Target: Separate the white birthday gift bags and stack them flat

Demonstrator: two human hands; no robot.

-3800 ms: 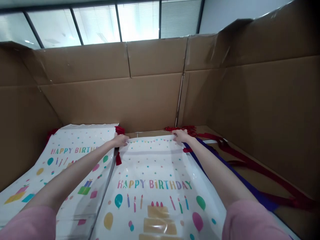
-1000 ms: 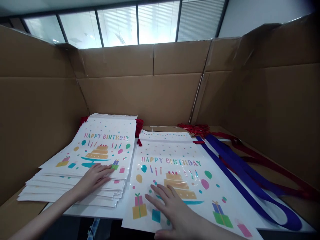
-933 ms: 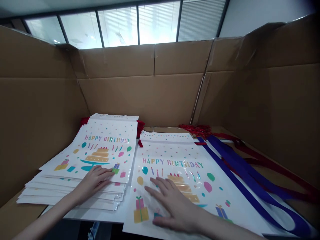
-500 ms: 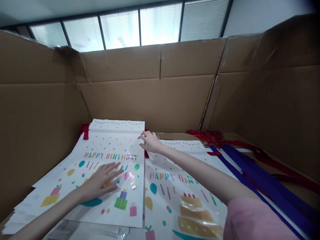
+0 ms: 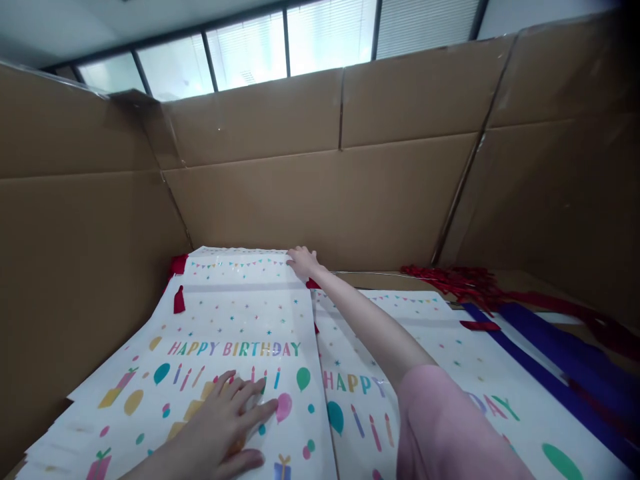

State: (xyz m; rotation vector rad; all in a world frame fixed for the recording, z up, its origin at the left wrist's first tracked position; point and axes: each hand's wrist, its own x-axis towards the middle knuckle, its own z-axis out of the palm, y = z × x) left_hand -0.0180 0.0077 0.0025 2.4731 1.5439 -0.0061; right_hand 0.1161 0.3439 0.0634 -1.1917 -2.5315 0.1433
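Note:
A stack of white printed sheets (image 5: 240, 313) reading "HAPPY BIRTHDAY" lies on the left, with balloons, candles and gifts on the top one. My left hand (image 5: 225, 420) rests over the lower middle of that top sheet, its fingers spread. At the stack's upper right corner is my right hand (image 5: 301, 261), fingers apart and touching the edge. A second stack with the same print, its sheet (image 5: 395, 320) partly under my right forearm, lies to the right. Red fabric pieces (image 5: 179, 300) stick out at the left stack's side, and a red strip (image 5: 480, 325) crosses the right stack's edge.
Tall cardboard walls (image 5: 310, 207) stand behind and at both sides. Blue ribbon bands (image 5: 565, 353) run along the right, near a heap of red cords (image 5: 460, 280). Windows (image 5: 250, 50) show above the cardboard.
My right hand has moved from the top sheet's right edge up to its far corner. My left hand stays on the sheet, lower in the picture. The view has shifted and tilted.

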